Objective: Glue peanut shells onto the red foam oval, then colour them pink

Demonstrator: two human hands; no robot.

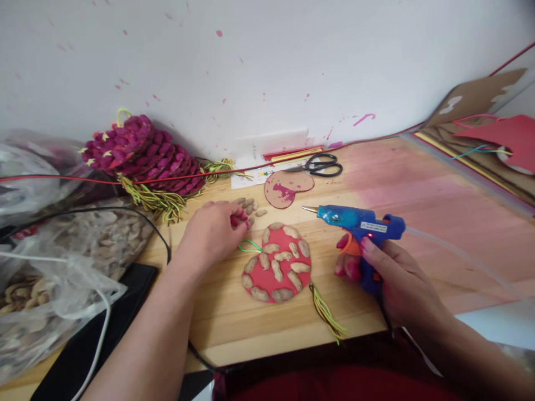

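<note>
In my right hand (pixel 393 273) is a blue glue gun (pixel 355 220), its metal nozzle pointing left and a small red light lit on its body. My fingers are wrapped round the handle near the orange trigger. A red heart-shaped piece (pixel 286 239) lies flat between my hands, with several peanuts (pixel 277 271) spread over it, a green loop at its notch and a yellow-and-black tassel (pixel 326 312) at its tip. My left hand (pixel 217 228) is beside a small group of loose peanuts (pixel 249 205). Its fingers are curled together; what they pinch, if anything, is unclear.
Black-handled scissors (pixel 321 165) and a bare heart-shaped piece (pixel 284 189) lie near the wall. At left are a magenta stack of hearts (pixel 146 153) with tassels and plastic bags of peanuts (pixel 121 234). Cables cross the table (pixel 401 178); cardboard (pixel 472 100) stands at right.
</note>
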